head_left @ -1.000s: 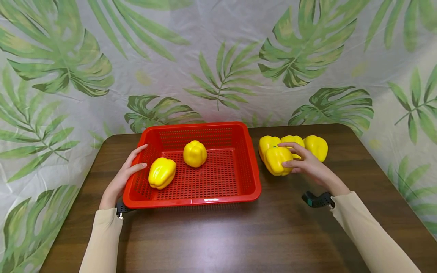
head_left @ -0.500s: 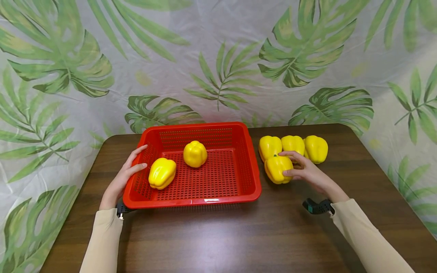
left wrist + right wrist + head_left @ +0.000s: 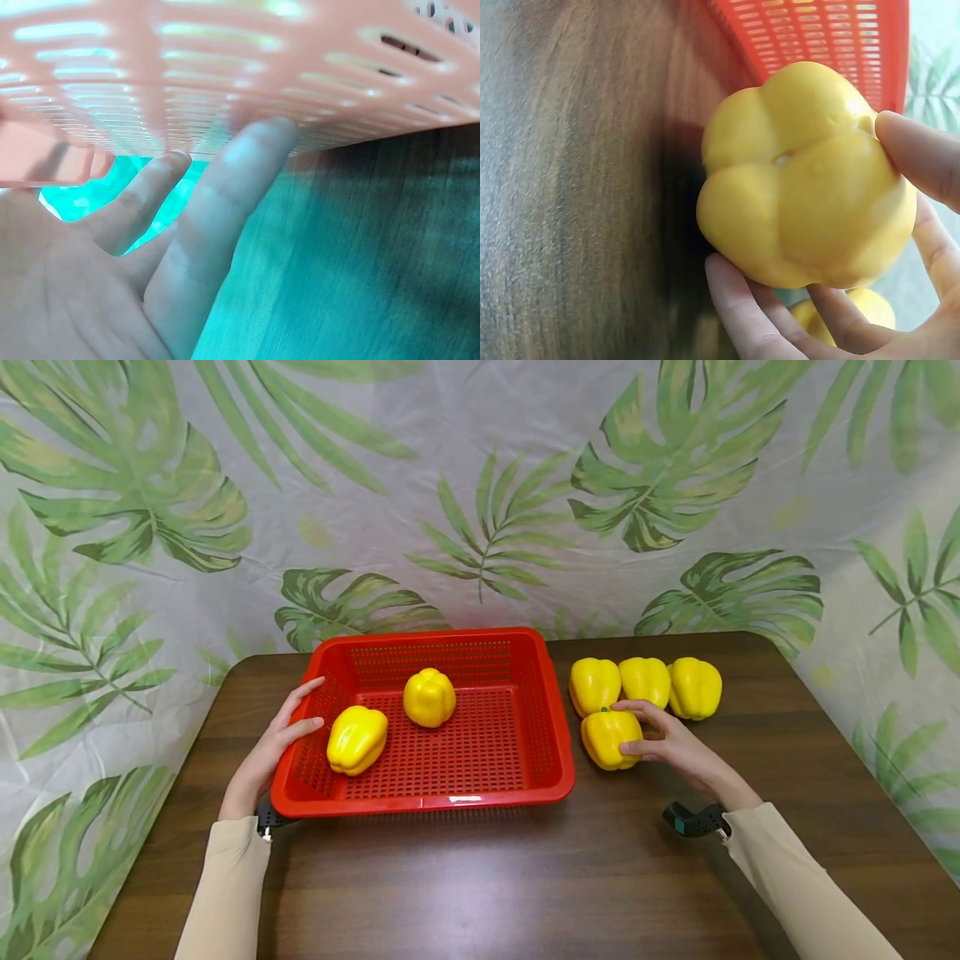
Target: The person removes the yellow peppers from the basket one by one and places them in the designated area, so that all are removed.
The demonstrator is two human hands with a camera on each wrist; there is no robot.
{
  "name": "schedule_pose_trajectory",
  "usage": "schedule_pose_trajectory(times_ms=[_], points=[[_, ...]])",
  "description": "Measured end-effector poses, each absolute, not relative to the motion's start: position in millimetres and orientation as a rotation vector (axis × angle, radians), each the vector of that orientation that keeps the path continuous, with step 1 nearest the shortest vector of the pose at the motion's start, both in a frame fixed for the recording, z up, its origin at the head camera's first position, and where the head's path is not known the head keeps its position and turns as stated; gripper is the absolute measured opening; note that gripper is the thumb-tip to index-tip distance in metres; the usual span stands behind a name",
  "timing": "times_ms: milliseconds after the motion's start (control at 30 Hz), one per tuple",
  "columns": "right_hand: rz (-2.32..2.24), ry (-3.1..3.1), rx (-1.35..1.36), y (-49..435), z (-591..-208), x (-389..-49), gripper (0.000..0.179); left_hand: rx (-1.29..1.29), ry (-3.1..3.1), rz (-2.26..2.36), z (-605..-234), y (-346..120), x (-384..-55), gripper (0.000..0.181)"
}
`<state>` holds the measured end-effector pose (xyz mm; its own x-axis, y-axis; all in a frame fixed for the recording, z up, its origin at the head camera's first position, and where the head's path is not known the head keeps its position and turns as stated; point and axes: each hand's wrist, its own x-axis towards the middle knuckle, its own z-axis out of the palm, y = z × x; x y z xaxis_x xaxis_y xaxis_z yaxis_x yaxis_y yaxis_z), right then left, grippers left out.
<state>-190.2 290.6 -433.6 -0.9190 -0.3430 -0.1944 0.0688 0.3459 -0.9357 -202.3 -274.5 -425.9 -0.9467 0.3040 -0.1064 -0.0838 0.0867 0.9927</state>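
My right hand grips a yellow bell pepper on the right side of the table, just in front of a back row of peppers. In the right wrist view, thumb and fingers curve around this bell pepper, whose lobed bottom faces the camera. At the left, my left hand holds the side rim of a red plastic basket, thumb over the edge. Its other fingers lie against the perforated outer wall in the left wrist view. Inside the basket are two yellow peppers, one near the left wall and one farther back.
Behind the gripped pepper stand three more yellow peppers in a row: left, middle and right. Everything rests on a dark wooden table. A leaf-patterned cloth hangs along the table's back edge.
My right hand has brought its bell pepper toward the table's front, away from the back row, so more of that row shows. The left hand and basket have stayed put.
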Motion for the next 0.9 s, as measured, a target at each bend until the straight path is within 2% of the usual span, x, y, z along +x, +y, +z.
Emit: schedule_pose_trajectory(times_ms=[900], points=[[-1.485, 2.354, -0.286, 286.8, -430.6, -186.9, 0.060, 0.217, 2.074, 1.937, -426.2, -275.3, -202.6, 0.059]])
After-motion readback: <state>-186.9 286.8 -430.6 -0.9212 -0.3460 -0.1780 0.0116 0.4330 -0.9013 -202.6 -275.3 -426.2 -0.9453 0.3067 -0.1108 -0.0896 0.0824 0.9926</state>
